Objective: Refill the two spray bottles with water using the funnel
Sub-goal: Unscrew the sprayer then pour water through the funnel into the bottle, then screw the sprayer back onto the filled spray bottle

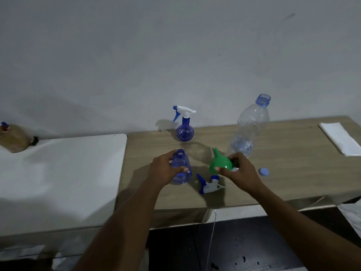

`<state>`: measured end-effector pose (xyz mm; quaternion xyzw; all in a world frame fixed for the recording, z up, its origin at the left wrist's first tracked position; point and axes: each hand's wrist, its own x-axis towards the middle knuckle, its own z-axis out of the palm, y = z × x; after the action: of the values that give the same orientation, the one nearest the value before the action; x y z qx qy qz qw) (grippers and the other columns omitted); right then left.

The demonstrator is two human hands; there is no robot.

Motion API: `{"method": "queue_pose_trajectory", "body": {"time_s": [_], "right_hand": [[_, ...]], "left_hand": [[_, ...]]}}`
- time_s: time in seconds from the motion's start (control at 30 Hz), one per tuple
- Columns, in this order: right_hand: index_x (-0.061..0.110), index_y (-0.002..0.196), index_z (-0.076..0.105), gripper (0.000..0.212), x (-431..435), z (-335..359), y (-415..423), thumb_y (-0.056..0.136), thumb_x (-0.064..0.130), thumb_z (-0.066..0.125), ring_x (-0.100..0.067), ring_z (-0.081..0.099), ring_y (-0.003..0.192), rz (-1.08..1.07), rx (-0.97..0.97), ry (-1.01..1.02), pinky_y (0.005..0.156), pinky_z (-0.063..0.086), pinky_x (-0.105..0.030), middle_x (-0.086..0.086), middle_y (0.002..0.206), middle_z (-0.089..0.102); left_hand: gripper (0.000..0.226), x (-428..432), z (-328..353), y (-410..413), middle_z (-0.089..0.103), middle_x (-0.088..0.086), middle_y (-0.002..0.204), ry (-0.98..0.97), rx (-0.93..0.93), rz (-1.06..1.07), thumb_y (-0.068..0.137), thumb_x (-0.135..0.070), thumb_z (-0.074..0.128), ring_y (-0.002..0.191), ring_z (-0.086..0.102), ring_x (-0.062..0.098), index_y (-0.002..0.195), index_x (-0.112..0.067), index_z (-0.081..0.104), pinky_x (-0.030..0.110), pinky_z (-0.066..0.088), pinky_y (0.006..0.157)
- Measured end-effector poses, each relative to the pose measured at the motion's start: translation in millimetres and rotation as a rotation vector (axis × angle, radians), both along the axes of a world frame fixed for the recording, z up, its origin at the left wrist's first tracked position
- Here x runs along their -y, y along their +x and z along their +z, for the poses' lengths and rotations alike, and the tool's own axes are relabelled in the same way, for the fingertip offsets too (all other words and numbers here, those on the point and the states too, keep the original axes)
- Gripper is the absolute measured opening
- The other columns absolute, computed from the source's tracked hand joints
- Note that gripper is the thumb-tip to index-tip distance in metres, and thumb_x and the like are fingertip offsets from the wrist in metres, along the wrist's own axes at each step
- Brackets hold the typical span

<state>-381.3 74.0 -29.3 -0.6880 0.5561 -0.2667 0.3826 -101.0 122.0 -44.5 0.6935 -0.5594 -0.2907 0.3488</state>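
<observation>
While one capped spray bottle (184, 131) stands back on the desk (293, 173), the left grip (164, 169) curls round the second, uncapped spray bottle (181, 162) and the right grip (240, 171) pinches the one green funnel (220, 163) beside it, near one trigger head (210, 185), one water bottle (252, 124), one cap (263, 171).

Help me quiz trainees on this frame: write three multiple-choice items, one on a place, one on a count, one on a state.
1. The loose sprayer lies: A) on the wooden table, B) on the white table, C) on the paper.
2. Spray bottles wearing a sprayer: A) none, B) one, C) two.
3. The water bottle is: A) capped, B) open, C) tipped over.
Answers: A, it lies on wood near the funnel; B, only the far bottle has one; B, its neck is bare, cap beside it.
</observation>
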Motion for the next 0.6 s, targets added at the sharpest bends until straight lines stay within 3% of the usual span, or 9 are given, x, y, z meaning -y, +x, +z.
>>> {"method": "queue_pose_trajectory", "body": {"time_s": [0.1, 0.23, 0.4, 0.6], "right_hand": [[0.019, 0.107, 0.052, 0.054, -15.5, -33.8, -24.2, 0.071, 0.042, 0.085, -0.015, 0.061, 0.095, -0.162, 0.008, 0.005, 0.081, 0.054, -0.033, 0.002, 0.103, 0.06], [0.026, 0.113, 0.047, 0.068, -21.5, -67.0, -36.1, 0.066, 0.064, 0.078, -0.019, 0.061, 0.095, -0.239, -0.167, 0.085, 0.082, 0.054, -0.043, -0.001, 0.108, 0.06], [0.024, 0.111, 0.049, 0.069, -19.8, -78.8, -26.8, 0.065, 0.067, 0.077, -0.023, 0.056, 0.102, -0.276, -0.401, 0.014, 0.087, 0.044, -0.042, 0.003, 0.1, 0.057], [0.017, 0.125, 0.05, 0.074, -24.1, -80.7, -20.2, 0.071, 0.062, 0.074, -0.03, 0.048, 0.12, -0.352, -0.483, -0.024, 0.095, 0.039, -0.05, -0.007, 0.124, 0.056]], "left_hand": [[0.069, 0.4, 0.8, -0.8, 0.07, -0.011, 0.11, 0.02, 0.019, -0.003, 0.068, -0.04, 0.09, 0.101, 0.065, 0.009, 0.131, -0.031, 0.062, 0.029, 0.053, 0.093], [0.068, 1.2, 0.5, -0.6, 0.071, -0.009, 0.115, 0.034, 0.031, -0.001, 0.069, -0.042, 0.089, 0.103, 0.065, 0.009, 0.131, -0.03, 0.062, 0.029, 0.052, 0.093], [0.065, -0.7, 3.0, -1.4, 0.072, -0.012, 0.109, 0.02, 0.012, -0.001, 0.068, -0.041, 0.09, 0.1, 0.066, 0.008, 0.127, -0.031, 0.065, 0.026, 0.052, 0.092], [0.065, -0.7, 2.7, -1.6, 0.07, -0.014, 0.108, 0.026, 0.021, -0.005, 0.069, -0.04, 0.089, 0.101, 0.064, 0.007, 0.129, -0.03, 0.063, 0.027, 0.052, 0.092]]}}
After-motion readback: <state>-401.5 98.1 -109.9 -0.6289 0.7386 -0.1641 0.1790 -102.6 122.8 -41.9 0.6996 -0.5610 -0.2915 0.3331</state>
